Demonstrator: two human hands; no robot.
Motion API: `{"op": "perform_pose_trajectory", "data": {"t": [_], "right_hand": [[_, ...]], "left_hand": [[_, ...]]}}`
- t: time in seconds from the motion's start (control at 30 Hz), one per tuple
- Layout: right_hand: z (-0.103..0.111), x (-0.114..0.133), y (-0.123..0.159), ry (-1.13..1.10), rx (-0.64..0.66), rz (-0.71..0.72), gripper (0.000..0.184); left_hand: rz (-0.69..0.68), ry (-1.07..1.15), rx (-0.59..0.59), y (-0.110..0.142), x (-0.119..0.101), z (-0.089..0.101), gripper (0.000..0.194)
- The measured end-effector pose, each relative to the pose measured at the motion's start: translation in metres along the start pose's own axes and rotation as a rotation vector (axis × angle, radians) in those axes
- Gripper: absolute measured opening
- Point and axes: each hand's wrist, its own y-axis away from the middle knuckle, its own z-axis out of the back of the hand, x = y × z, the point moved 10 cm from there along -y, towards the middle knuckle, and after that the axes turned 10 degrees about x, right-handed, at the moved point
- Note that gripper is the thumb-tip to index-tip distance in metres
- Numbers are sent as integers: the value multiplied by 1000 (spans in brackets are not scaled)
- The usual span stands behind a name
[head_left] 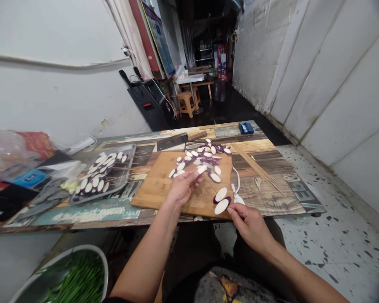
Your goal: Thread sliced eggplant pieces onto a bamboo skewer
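My left hand [183, 186] is over the wooden cutting board [158, 181], its fingers pinching one white eggplant slice [201, 169] with a purple rim. Near the board's front right corner, the thumb and fingers of my right hand [248, 221] are closed at the lower end of two eggplant slices [221, 206] that sit one behind the other. They appear threaded on a thin skewer, most of which is hidden. Behind my left hand, a loose heap of cut eggplant [205, 155] covers the far part of the board.
Left of the board, a metal tray [134, 158] holds skewered eggplant slices. A cleaver [172, 142] lies behind the board. Bamboo skewers [255, 166] and a blue box [246, 128] are to the right. A bowl of green vegetables [105, 263] is below the table's left front.
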Motion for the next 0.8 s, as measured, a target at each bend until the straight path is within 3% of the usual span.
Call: {"op": "perform_pose_trajectory", "data": {"t": [0.8], "right_hand": [[-1, 5, -1, -26, 15, -3, 26]], "left_hand": [[-43, -21, 11, 0, -4, 2, 14]]}}
